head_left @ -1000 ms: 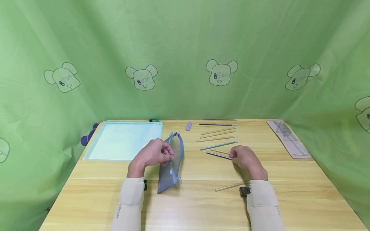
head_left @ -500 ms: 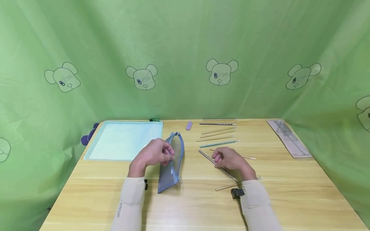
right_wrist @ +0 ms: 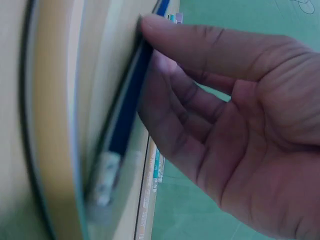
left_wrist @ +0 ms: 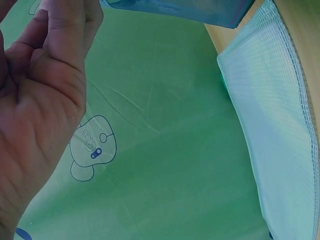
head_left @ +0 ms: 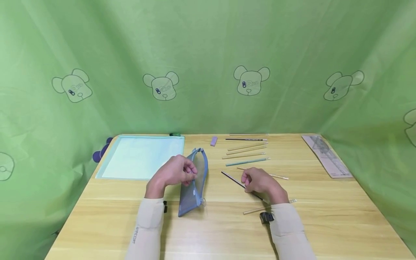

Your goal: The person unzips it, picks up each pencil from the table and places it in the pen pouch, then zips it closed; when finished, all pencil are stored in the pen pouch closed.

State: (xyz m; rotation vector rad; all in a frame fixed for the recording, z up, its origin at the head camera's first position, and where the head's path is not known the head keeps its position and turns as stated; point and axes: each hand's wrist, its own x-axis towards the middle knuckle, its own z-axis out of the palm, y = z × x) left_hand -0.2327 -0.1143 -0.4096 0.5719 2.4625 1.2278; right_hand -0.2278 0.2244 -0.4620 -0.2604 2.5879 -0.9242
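Observation:
In the head view my left hand (head_left: 175, 172) pinches the near rim of a blue mesh zip pouch (head_left: 189, 198), which stands with its mouth open. The left wrist view has that hand (left_wrist: 42, 95) at the upper left, beside part of the pouch (left_wrist: 185, 10). My right hand (head_left: 261, 182) pinches a dark striped pencil (head_left: 232, 178) by its middle, to the right of the pouch. Close up, the right wrist view has the thumb and fingers (right_wrist: 220, 105) on this dark blue pencil (right_wrist: 130, 107), its eraser end pointing down.
Several pencils (head_left: 243, 156) and a purple eraser (head_left: 213, 141) lie at the back. A pale mesh folder (head_left: 139, 155) is at the left, a ruler set (head_left: 326, 157) at the right. Two plain pencils (head_left: 279, 176) (head_left: 255, 210) lie around my right hand.
My right hand has moved left with the dark pencil, which has turned to a steeper slant. My left hand and the pouch stay nearly where they were.

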